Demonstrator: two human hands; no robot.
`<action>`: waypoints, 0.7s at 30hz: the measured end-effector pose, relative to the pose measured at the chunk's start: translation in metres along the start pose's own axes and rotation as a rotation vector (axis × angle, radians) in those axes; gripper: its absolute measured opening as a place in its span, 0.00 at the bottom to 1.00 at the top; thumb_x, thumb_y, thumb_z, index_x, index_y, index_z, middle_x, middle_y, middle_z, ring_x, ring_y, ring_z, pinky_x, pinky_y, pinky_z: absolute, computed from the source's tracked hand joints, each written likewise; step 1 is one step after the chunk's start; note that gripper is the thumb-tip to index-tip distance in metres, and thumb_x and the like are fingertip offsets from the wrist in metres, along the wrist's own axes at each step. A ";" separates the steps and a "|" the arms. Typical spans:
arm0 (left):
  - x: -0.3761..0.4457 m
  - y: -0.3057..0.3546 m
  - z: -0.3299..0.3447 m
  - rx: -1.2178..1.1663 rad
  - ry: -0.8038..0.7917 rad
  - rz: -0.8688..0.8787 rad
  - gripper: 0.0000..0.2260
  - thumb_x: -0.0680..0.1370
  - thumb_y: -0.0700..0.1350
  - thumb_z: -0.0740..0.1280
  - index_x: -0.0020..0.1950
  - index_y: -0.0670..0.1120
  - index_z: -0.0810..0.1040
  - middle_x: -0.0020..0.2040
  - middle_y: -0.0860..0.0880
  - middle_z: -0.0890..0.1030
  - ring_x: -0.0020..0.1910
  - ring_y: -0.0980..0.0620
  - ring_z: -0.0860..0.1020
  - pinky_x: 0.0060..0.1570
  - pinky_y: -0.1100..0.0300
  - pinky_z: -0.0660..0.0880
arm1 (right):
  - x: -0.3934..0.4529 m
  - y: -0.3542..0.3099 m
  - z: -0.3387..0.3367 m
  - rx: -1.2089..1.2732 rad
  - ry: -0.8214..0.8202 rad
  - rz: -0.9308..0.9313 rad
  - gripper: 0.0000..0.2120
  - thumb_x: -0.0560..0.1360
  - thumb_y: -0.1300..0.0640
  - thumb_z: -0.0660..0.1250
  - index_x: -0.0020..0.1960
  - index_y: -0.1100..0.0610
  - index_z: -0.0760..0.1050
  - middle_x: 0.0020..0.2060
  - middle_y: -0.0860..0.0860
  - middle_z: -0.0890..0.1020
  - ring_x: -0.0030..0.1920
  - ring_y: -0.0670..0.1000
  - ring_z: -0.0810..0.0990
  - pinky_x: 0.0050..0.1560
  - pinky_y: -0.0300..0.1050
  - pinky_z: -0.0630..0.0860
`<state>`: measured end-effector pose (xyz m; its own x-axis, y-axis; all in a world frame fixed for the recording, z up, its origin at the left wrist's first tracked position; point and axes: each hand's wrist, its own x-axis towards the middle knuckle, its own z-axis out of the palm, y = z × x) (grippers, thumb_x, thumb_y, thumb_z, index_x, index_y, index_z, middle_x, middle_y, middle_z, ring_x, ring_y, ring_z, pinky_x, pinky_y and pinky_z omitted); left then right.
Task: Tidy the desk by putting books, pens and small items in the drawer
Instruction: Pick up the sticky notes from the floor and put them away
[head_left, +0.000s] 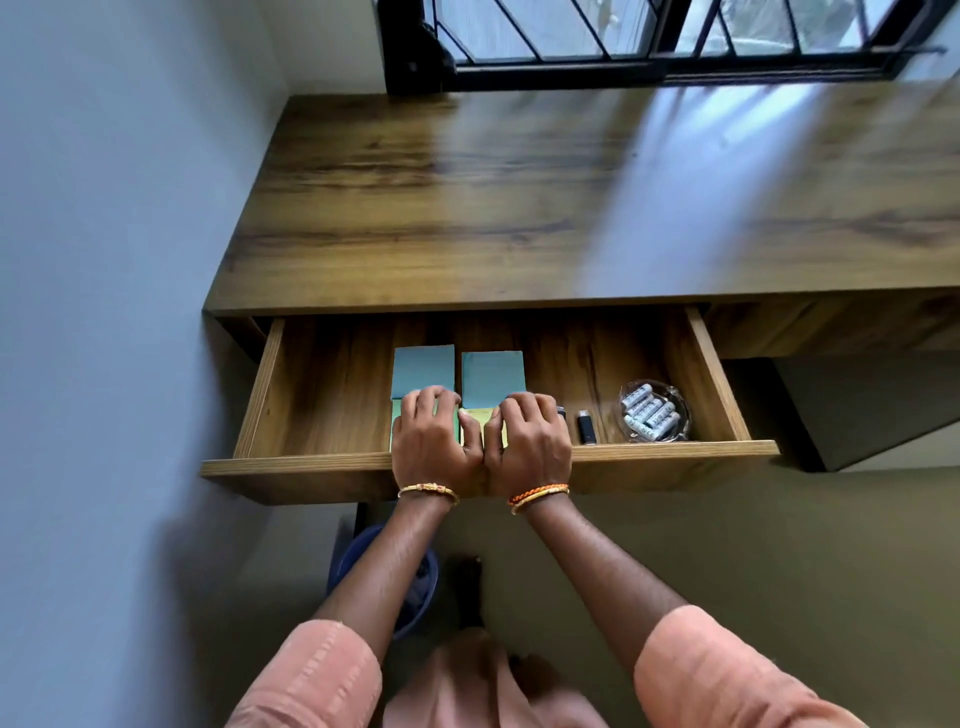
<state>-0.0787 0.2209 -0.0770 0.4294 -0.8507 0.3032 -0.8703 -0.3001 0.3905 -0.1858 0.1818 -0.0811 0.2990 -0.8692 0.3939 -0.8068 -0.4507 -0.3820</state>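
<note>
Wooden drawer (322, 395) w/ paper pads (423, 369), glass dish (655, 410) of batteries (649, 409); both hands' grip curled on pads.

Drawer (322, 395): pads (491, 376), battery dish (654, 413).

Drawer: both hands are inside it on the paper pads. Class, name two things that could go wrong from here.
1. The left hand and right hand rest on pads inside the open drawer; closing it too soon could pinch fingers.
2. The glass dish of batteries sits loose near the right wall; a hard shove might slide it or spill them onto the USB stick.
</note>
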 end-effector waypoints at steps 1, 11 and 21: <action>0.009 -0.001 0.003 0.001 0.015 0.005 0.14 0.72 0.48 0.57 0.48 0.42 0.79 0.49 0.44 0.79 0.52 0.44 0.75 0.47 0.52 0.76 | 0.008 0.001 0.004 -0.002 0.016 -0.008 0.11 0.73 0.53 0.59 0.40 0.57 0.77 0.42 0.52 0.80 0.46 0.54 0.77 0.40 0.48 0.74; 0.118 -0.012 0.037 0.065 0.052 0.160 0.20 0.74 0.48 0.59 0.63 0.42 0.71 0.68 0.37 0.69 0.69 0.39 0.65 0.68 0.46 0.60 | 0.111 0.019 0.056 -0.084 0.048 -0.142 0.20 0.74 0.52 0.57 0.64 0.58 0.71 0.69 0.58 0.71 0.71 0.56 0.66 0.68 0.55 0.61; 0.172 -0.020 0.060 0.083 0.036 0.252 0.17 0.76 0.47 0.57 0.55 0.42 0.79 0.58 0.43 0.80 0.59 0.42 0.78 0.60 0.51 0.67 | 0.166 0.026 0.082 -0.090 0.216 -0.160 0.09 0.73 0.51 0.60 0.48 0.54 0.73 0.48 0.52 0.79 0.49 0.55 0.71 0.55 0.51 0.66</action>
<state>-0.0020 0.0546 -0.0842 0.2035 -0.8876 0.4132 -0.9670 -0.1161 0.2269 -0.1157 0.0089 -0.0938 0.3184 -0.7204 0.6162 -0.8030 -0.5504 -0.2286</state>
